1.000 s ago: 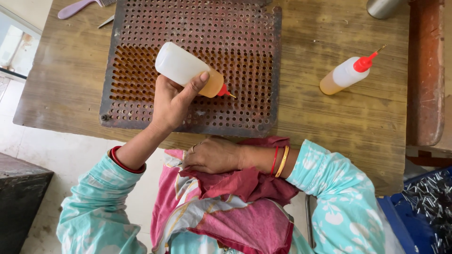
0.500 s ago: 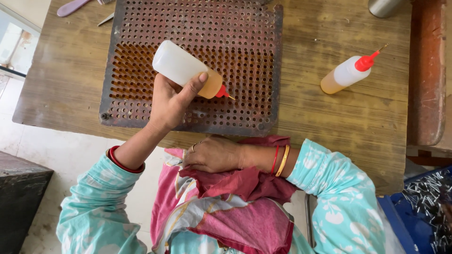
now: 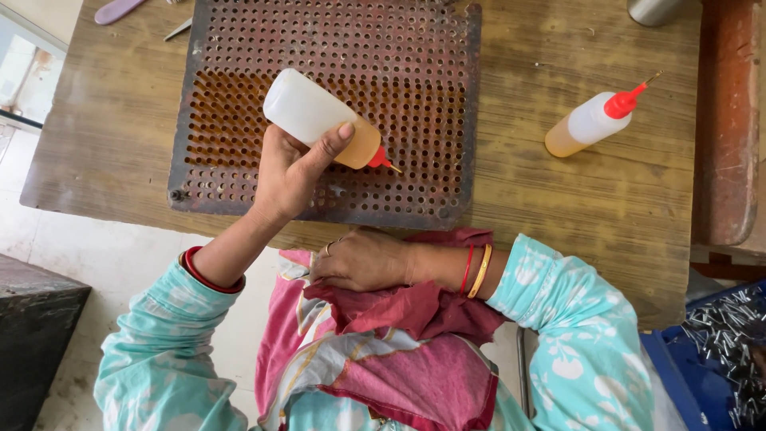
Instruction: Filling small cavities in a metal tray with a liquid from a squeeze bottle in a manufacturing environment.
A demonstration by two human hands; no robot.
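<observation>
A worn wooden tabletop (image 3: 120,152) carries a rusty perforated metal plate (image 3: 319,32) at centre, a red-capped squeeze bottle (image 3: 586,124) at three o'clock, and a purple handle (image 3: 120,9) at eleven.

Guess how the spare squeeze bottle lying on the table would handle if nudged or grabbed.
The spare squeeze bottle lies on its side on the wooden table; being round, it would likely roll. It looks like soft plastic, so probably gives under the fingers. Only partly filled with amber liquid, it is likely light, its weight shifting when tilted.
</observation>
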